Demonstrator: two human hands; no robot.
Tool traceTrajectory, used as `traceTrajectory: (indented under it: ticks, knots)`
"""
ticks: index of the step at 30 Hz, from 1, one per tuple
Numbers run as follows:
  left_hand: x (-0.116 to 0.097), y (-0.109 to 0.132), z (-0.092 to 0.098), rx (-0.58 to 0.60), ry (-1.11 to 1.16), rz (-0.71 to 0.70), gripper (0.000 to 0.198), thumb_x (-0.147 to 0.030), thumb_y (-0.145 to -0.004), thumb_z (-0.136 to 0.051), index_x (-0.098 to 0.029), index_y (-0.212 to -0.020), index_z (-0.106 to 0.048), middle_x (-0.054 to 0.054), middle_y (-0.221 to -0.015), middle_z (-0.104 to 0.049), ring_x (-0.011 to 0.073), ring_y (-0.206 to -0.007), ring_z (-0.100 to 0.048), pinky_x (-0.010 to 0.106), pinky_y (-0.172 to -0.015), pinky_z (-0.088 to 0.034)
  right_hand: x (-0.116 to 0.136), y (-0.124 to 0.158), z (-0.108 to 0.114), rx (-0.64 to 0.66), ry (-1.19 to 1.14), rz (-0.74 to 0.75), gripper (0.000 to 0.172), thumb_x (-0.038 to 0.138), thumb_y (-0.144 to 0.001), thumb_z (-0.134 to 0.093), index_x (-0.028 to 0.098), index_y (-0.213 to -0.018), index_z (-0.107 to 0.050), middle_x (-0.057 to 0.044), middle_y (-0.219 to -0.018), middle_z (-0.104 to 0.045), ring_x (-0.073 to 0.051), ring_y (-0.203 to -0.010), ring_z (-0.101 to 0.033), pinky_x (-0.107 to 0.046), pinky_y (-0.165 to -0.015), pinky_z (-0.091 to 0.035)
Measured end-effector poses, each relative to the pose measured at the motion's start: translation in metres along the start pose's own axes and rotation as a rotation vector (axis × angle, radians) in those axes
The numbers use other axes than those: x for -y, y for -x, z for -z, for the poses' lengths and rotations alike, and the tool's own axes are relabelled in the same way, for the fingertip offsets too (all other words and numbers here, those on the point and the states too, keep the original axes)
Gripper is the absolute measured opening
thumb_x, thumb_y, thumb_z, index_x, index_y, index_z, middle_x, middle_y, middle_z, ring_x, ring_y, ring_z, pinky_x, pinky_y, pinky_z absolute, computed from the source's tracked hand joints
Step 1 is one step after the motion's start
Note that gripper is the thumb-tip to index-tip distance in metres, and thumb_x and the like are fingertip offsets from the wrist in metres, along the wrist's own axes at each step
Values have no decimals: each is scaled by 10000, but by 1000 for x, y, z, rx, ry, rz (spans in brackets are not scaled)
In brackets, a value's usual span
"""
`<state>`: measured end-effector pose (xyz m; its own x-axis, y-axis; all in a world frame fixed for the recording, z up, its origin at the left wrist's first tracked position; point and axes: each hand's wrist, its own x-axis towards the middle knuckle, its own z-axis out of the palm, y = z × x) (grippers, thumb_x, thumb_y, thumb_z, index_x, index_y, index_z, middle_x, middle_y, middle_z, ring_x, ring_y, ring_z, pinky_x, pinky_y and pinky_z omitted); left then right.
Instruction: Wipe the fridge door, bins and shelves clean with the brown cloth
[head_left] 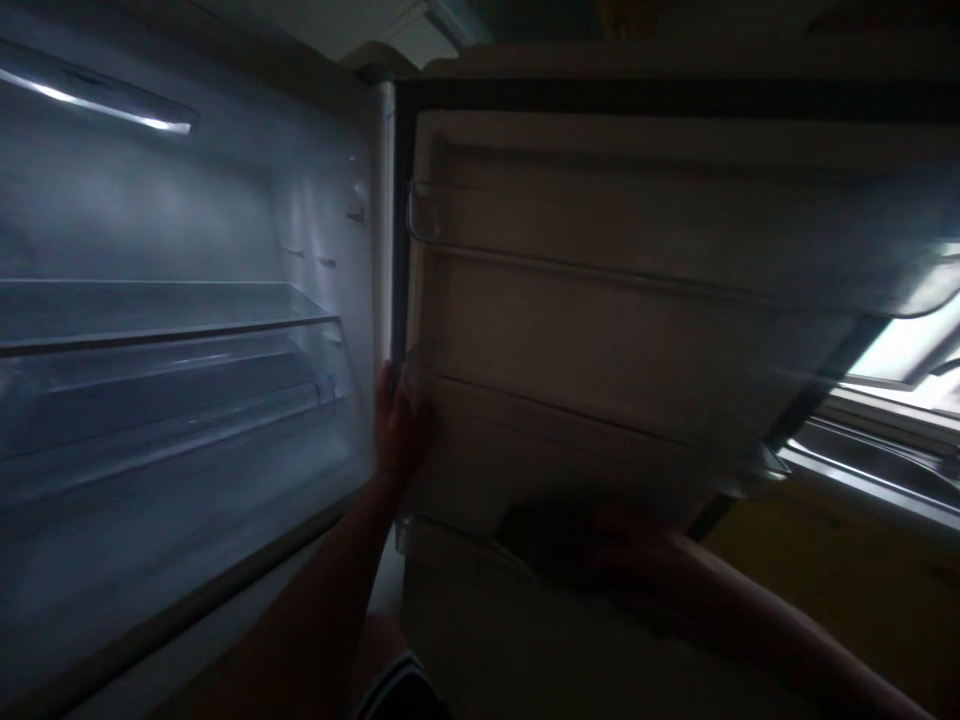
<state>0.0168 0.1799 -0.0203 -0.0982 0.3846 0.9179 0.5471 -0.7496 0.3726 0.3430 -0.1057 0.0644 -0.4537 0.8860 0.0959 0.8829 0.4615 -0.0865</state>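
Dark bundle [544,535] at your right hand [626,538], lower centre: go gently, left hand [405,428] steady mid-frame by the door [585,335], both grips too dim to tell.

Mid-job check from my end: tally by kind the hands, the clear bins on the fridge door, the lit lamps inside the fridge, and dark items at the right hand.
Hands: 2 (left hand, right hand)
Clear door bins: 3 (top bin, middle bin, bottom bin)
Lit lamps: 1 (lamp strip)
Dark items: 1 (dark item, too dim to identify)
Total: 7
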Motion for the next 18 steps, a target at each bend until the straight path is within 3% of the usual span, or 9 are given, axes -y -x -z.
traceTrajectory:
  ticks: [3, 5, 7, 10, 12, 14, 16, 18]
  knots:
    - [1, 1, 2, -3, 3, -15, 691, -351, -1057, -593, -176, -1694, -387, 239, -1815, -308, 352, -1710, -295, 579, -1347, -393, -3, 57, 27, -428, 221, 15, 205, 223, -1053, -598, 268, -1137, -779, -64, -1113, -731, -167, -882, -691, -270, -714, -542]
    - [1, 1, 3, 3, 5, 8, 697, -357, -1059, -585, -160, -1695, -378, 253, -1801, -322, 356, -1700, -314, 583, -1337, -407, -17, 84, 29, -682, 368, -76, 205, 332, -1098, -602, 273, -1238, -740, -78, -1122, -728, -205, -936, -703, -315, -758, -572]
    - [-1, 1, 4, 23, 13, 38, 730, -381, -1057, -590, -139, -1704, -355, 269, -1790, -327, 369, -1690, -331, 590, -1323, -425, -34, 101, 11, -866, 488, -135, 195, 360, -1079, -668, 282, -1251, -715, -72, -1100, -724, -237, -996, -707, -354, -828, -592]
    - [-5, 0, 7, 53, 18, 94, 735, -407, -1041, -615, -137, -1684, -381, 278, -1779, -328, 394, -1668, -366, 601, -1278, -478, -51, 105, -37, -1107, 570, -165, 178, 231, -995, -764, 281, -1155, -707, -49, -1070, -695, -255, -1069, -701, -399, -913, -598]
    - [-7, -1, 7, 59, 10, 132, 673, -408, -1035, -616, -151, -1632, -445, 275, -1764, -348, 409, -1637, -413, 614, -1244, -509, -51, 96, -72, -1207, 522, -273, 205, 191, -975, -758, 268, -1157, -703, -78, -1219, -669, -304, -1236, -672, -500, -1033, -588]
    - [-9, -1, 7, 56, -2, 146, 617, -412, -1031, -614, -156, -1580, -495, 274, -1754, -360, 420, -1617, -438, 628, -1234, -514, -47, 82, -98, -1222, 402, -352, 274, 234, -996, -729, 266, -1263, -675, -128, -1495, -559, -389, -1481, -538, -651, -1163, -517]
    - [-10, -2, 6, 58, -17, 144, 615, -419, -1033, -609, -156, -1578, -497, 269, -1762, -353, 422, -1636, -406, 635, -1257, -491, -43, 65, -112, -1202, 286, -386, 420, 300, -1009, -725, 275, -1409, -601, -155, -1703, -370, -436, -1626, -368, -731, -1220, -450]
    - [-13, -3, 5, 56, -30, 145, 634, -430, -1041, -603, -163, -1602, -478, 259, -1772, -344, 411, -1661, -368, 629, -1282, -468, -47, 51, -112, -1227, 224, -400, 521, 345, -1009, -731, 282, -1490, -544, -172, -1769, -274, -442, -1649, -328, -731, -1217, -450]
